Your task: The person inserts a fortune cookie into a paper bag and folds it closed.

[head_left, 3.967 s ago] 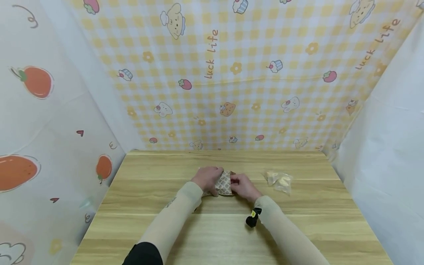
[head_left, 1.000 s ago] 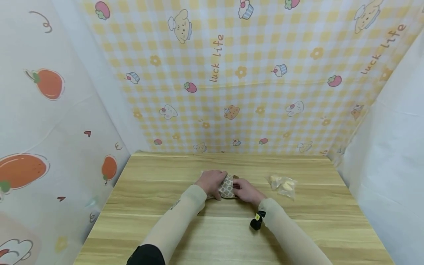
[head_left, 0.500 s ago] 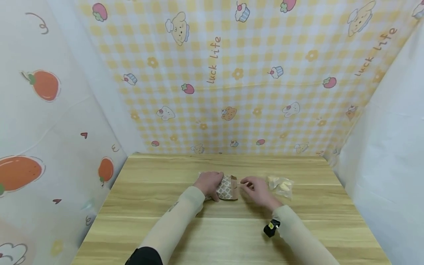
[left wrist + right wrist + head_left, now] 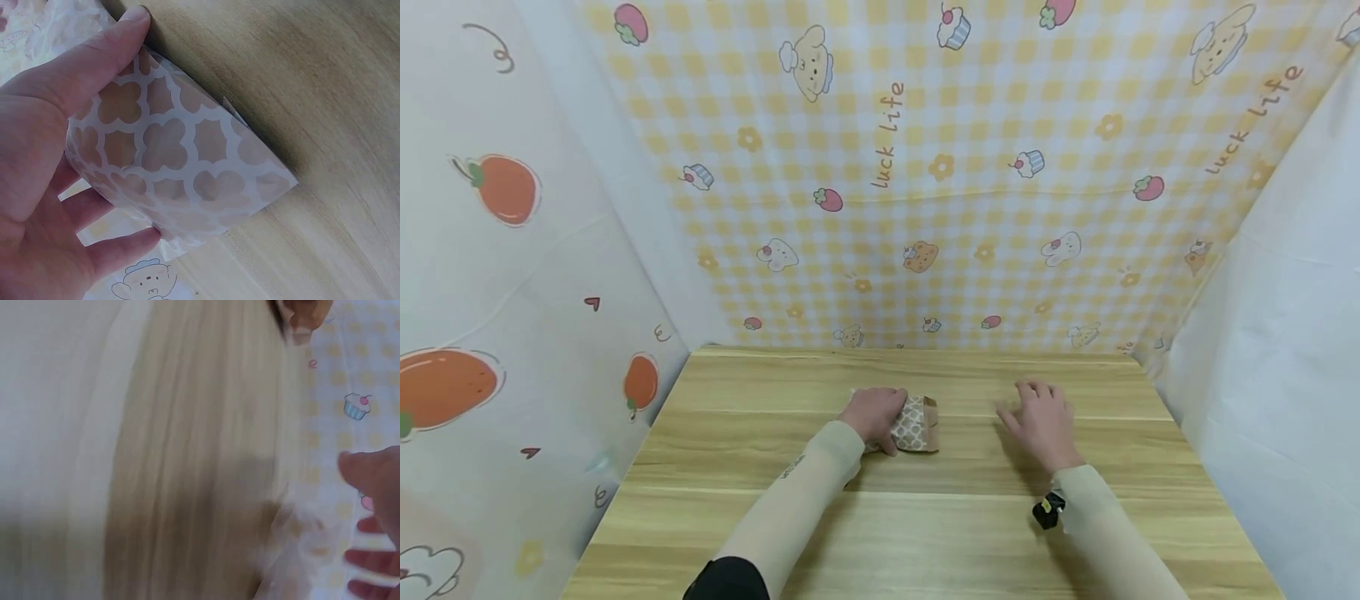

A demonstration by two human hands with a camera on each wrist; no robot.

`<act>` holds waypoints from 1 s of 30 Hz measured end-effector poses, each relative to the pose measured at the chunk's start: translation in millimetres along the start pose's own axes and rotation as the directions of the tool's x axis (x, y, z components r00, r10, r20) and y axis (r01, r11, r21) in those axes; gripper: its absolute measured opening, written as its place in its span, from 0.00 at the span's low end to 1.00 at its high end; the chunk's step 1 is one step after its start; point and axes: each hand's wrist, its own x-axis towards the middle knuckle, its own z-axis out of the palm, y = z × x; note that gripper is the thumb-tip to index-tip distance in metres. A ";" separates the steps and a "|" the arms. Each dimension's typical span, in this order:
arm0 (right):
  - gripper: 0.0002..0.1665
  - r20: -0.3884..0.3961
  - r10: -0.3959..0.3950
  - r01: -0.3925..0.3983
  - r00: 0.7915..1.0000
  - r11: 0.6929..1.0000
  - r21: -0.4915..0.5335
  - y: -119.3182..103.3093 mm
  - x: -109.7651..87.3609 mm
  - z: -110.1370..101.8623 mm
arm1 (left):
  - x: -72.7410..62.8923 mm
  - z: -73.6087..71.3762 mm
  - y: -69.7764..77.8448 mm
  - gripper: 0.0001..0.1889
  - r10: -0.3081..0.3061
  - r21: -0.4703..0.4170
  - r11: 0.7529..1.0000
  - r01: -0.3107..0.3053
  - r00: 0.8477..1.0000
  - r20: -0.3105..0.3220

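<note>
Left hand (image 4: 875, 417): gripped the patterned bag (image 4: 912, 425), thumb along one face and fingers curled round the other. The hand covered the middle of the bag in the head view; only the end to the right of the hand and scraps at its edges showed. The interior could not be made out.

Right hand (image 4: 1041, 421): over the desk (image 4: 970, 542), to the right of the left hand and apart from the bag. Fingers were spread and loosely bent, with nothing gripped. In the right wrist view the hand was cut off by the frame edge, and much of that view was smeared by blur. A clear plastic packet (image 4: 297, 550) showed near the fingertips there; its contents were unclear, and whether the fingers touched it could not be told. In the head view the right hand blocked the packet.

Bag: on the desk under the left hand, lying on its side. Tan-brown surface with a white lattice of lobed, clover-like shapes; sheen and small creases beside the fingers. A plain brown strip ran along the end facing the right hand. The left wrist view showed a sharp corner pointing away from the left thumb.
</note>
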 end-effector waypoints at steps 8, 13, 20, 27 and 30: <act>0.35 0.157 0.097 -0.085 0.983 0.993 -0.077 5.5 -5.7 -1.9 | -0.4 -1.7 -0.4 0.39 -0.001 -0.008 1.000 0.001 1.000 -0.006; 0.32 0.157 0.083 -0.074 0.984 0.995 -0.061 4.9 -5.0 -0.8 | 1.5 -1.2 -0.6 0.39 -0.005 -0.013 1.000 0.005 1.000 -0.005; 0.34 0.168 0.036 -0.032 0.985 0.999 -0.029 4.6 -4.4 2.7 | -0.4 -4.4 1.5 0.39 -0.006 -0.016 1.000 0.006 1.000 -0.003; 0.33 0.127 -0.018 0.015 0.992 1.000 0.020 3.8 -4.3 7.7 | -2.0 -4.1 2.7 0.38 -0.010 -0.018 1.000 0.010 1.000 0.005; 0.33 0.130 -0.018 0.008 0.991 0.997 0.076 2.0 -3.2 8.1 | -1.9 -4.1 3.1 0.38 -0.012 -0.019 1.000 0.013 1.000 0.009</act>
